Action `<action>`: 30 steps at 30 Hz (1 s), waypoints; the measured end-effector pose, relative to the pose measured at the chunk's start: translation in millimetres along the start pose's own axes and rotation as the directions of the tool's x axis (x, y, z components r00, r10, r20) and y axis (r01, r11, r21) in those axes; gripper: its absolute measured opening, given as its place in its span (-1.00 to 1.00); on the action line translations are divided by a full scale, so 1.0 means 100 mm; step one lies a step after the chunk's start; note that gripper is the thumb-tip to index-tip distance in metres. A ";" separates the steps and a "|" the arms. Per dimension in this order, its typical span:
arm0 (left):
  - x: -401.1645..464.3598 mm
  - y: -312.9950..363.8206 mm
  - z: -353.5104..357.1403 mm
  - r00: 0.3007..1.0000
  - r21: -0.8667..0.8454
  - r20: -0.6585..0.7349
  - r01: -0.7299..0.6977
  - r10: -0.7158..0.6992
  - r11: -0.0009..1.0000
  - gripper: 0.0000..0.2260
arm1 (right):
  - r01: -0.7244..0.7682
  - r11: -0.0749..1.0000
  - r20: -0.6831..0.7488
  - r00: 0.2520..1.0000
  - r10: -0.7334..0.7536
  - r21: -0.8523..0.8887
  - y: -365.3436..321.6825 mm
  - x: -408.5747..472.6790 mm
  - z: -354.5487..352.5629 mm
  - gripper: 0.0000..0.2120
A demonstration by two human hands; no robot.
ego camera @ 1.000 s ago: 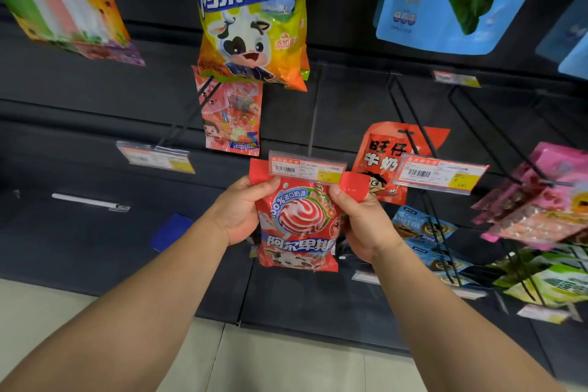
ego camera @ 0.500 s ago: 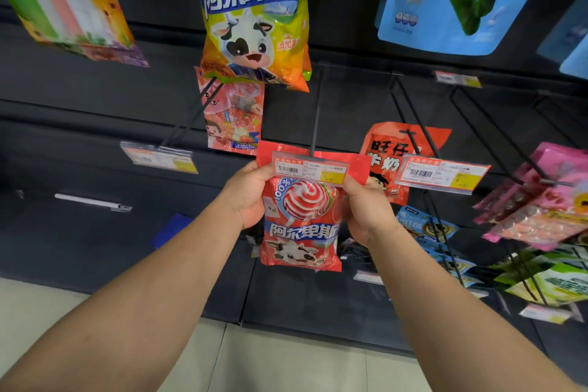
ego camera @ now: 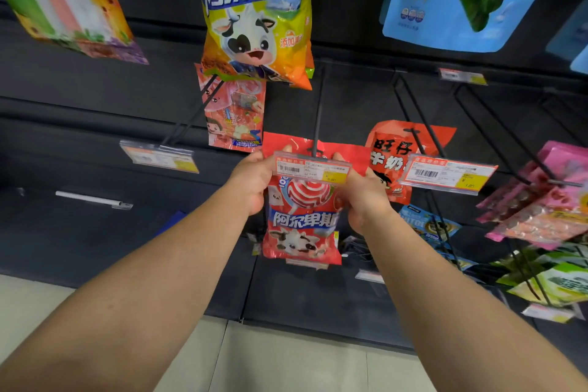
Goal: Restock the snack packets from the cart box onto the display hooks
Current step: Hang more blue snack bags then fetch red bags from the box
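Both hands hold one glossy red plastic snack packet with a red-and-white swirl lollipop and a small cow printed on it (ego camera: pixel 302 219). The left hand (ego camera: pixel 251 183) grips its upper left edge, with the fingers curled behind the packet and the thumb near the top corner. The right hand (ego camera: pixel 362 194) pinches the upper right edge in the same way. Between the two thumbs, the thin black metal display hook (ego camera: pixel 319 124) meets the top strip of the packet, just behind the clear price tag holder with a white and yellow label (ego camera: pixel 313 169). I think the hole is on the hook tip or very near it, but the label hides the exact point, so I cannot tell for sure.

The packet seems not pushed back to the dark grey wall panel (ego camera: pixel 95 99) yet. This hook carries no other packet that I can see, so the restocking here looks to be at its beginning. The cart box is not in view, and how many packets are left I cannot say.
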State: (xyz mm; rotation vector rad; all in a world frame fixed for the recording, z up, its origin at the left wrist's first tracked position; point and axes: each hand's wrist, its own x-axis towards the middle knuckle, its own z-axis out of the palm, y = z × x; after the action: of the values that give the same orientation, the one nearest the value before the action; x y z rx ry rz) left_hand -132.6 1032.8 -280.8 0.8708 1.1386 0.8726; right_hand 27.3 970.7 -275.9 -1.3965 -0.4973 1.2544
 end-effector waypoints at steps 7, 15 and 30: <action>-0.06 -0.21 -0.22 0.999 0.193 -0.054 0.002 0.008 0.981 -0.47 | 0.070 0.987 -0.016 0.997 -0.073 -0.143 0.16 -0.11 -0.24 -0.38; -0.49 -0.76 0.03 1.000 0.646 -0.029 0.011 0.010 0.763 -0.50 | 0.069 0.784 -0.049 0.991 -0.126 -0.617 0.55 -0.43 -0.84 -0.29; -2.42 -1.76 3.71 0.816 0.809 0.578 -0.572 -0.009 0.139 -0.36 | -0.118 0.609 -0.346 0.898 -0.273 -0.784 0.15 -2.39 -4.60 -0.40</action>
State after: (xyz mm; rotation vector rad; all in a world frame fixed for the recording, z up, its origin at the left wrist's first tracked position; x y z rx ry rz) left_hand 204.2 696.1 -278.1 2.3720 1.0040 0.0083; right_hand 341.3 558.5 -290.3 -2.3173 -0.8482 0.5671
